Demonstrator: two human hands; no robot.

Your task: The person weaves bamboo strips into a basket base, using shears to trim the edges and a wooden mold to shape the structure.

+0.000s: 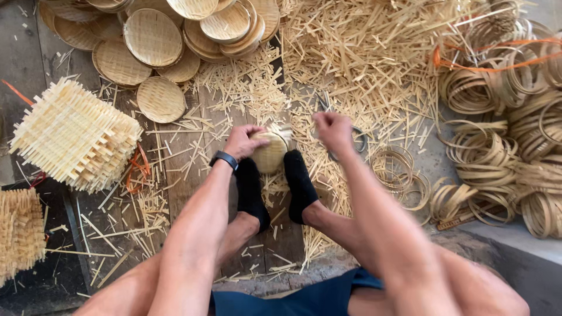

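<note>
Worn wooden boards (193, 169) make up the floor, littered almost everywhere with pale bamboo offcuts (351, 64). Only the head view is on hand, looking down past bare knees and two feet in black socks (275, 187).

Between the toes of those socks stands a small round woven disc (270, 153), on edge and gripped by the feet. It lies just ahead of the left hand (244, 140), whose fingers curl over its upper left rim, thumb against the near face; a dark wristband (225, 159) sits on that wrist. The right hand (333, 131) is just to the disc's right, apart from it, closed into a loose fist; whether it holds a strip or a tool I cannot tell. The left hand is the nearer one and the only one touching.

Upper left, a heap of finished woven discs (152, 41) lies overlapping on the boards. Left of the knees sit two stacks of square woven mats (73, 134), an orange cord (138, 169) beside them. Along the right edge, coiled bamboo hoops (503, 146) pile up, some tied with orange strapping (486, 58)
</note>
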